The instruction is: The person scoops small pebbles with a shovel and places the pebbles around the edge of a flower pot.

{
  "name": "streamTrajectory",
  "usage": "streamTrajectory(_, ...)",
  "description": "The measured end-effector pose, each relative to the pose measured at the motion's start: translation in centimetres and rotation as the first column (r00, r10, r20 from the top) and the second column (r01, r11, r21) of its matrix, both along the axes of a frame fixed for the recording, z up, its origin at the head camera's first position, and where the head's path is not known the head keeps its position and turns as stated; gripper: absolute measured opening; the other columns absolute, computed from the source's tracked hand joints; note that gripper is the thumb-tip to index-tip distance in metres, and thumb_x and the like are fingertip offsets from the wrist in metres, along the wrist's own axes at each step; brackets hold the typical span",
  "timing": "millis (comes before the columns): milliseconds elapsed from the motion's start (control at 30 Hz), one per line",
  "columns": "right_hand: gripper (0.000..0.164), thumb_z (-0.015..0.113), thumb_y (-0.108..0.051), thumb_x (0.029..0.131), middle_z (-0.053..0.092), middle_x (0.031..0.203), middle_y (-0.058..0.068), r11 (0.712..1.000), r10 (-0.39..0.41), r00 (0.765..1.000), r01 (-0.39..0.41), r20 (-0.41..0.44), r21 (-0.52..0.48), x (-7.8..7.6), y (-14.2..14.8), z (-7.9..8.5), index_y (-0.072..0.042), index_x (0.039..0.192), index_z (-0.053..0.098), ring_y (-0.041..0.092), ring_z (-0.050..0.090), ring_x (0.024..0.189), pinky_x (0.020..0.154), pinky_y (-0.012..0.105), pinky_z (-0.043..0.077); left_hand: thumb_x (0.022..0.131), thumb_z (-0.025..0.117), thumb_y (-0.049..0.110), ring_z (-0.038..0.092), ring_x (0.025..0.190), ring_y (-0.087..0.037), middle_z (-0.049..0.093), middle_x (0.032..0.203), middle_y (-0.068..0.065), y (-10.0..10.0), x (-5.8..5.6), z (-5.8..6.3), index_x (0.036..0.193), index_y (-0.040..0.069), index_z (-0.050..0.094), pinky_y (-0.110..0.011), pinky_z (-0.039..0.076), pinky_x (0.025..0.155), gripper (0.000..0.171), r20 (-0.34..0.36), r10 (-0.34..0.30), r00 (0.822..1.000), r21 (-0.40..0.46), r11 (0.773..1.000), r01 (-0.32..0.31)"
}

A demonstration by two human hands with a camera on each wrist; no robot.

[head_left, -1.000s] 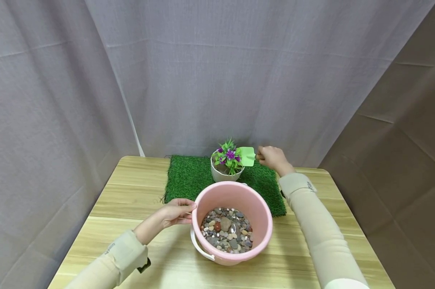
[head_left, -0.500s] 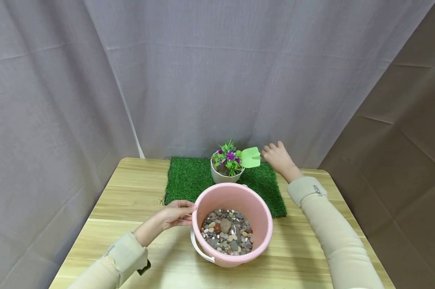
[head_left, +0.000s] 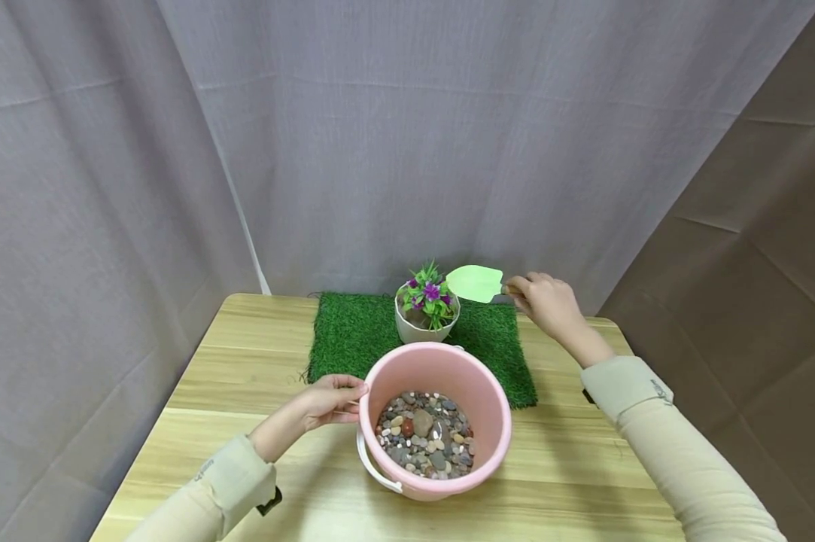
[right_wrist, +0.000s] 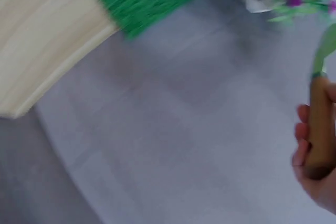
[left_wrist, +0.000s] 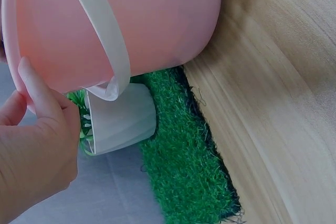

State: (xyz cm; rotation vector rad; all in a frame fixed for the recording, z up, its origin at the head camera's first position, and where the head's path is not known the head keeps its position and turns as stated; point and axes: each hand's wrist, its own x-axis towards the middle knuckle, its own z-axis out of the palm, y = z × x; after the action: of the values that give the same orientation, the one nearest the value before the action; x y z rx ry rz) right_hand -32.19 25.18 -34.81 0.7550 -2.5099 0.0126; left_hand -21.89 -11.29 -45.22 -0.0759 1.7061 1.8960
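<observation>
My left hand (head_left: 329,399) pinches the left rim of a pink bucket (head_left: 491,406), thumb and fingers on either side of the edge, as the left wrist view also shows. Inside the bucket lie many mixed pebbles (head_left: 424,436). In my right hand (head_left: 549,301) is a small trowel with a light green blade (head_left: 475,283). Its wooden handle (right_wrist: 320,124) is wrapped by the fingers in the right wrist view. The blade's tip points left, close beside the purple flowers (head_left: 431,292) of a plant in a white pot (head_left: 424,331).
The pot stands on a green artificial grass mat (head_left: 353,324), behind the bucket. A white bucket handle (head_left: 373,463) hangs down at the bucket's left. All rests on a wooden table (head_left: 244,369), with grey curtain (head_left: 407,150) behind it.
My right hand has moved right and the trowel has turned, so its blade now shows broad and flat, with the handle in sight. The left hand and bucket stay put.
</observation>
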Motion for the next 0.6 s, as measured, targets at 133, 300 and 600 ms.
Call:
streamTrajectory(133, 0.020, 0.064, -0.019, 0.089, 0.070, 0.095, 0.015, 0.992, -0.016, 0.976, 0.042, 0.218, -0.117, 2.2, -0.8, 0.7, -0.005, 0.104, 0.068, 0.033, 0.066, 0.083, 0.067, 0.052, 0.059, 0.095, 0.053, 0.008, 0.061, 0.061, -0.004, 0.060, 0.073, 0.000, 0.0, 0.0, 0.1, 0.118, -0.009, 0.049, -0.019, 0.062, 0.065, 0.029, -0.002, 0.001, 1.000, -0.001, 1.000, -0.001)
streamTrajectory(300, 0.020, 0.066, -0.018, 0.088, 0.071, 0.088, 0.011, 0.973, 0.067, 0.896, 0.038, 0.439, -0.226, 4.2, -1.4, 0.7, -0.006, 0.103, 0.066, 0.023, 0.067, 0.075, 0.065, 0.040, 0.060, 0.095, 0.054, 0.007, 0.061, 0.061, -0.004, 0.060, 0.072, 0.000, 0.1, 0.0, 0.1, 0.118, -0.008, 0.049, -0.019, 0.063, 0.066, 0.028, -0.002, 0.000, 1.000, -0.003, 1.000, 0.000)
streamTrajectory(600, 0.017, 0.070, -0.010, 0.083, 0.070, 0.093, 0.009, 0.967, 0.228, 0.843, -0.138, 0.488, -0.214, 6.9, -2.4, -0.9, -0.006, 0.099, 0.066, 0.020, 0.069, 0.083, 0.072, 0.029, 0.063, 0.094, 0.054, 0.008, 0.062, 0.063, -0.005, 0.061, 0.073, 0.000, 0.0, 0.1, 0.1, 0.116, -0.008, 0.050, -0.020, 0.063, 0.067, 0.027, -0.006, -0.006, 1.000, 0.008, 1.000, 0.006)
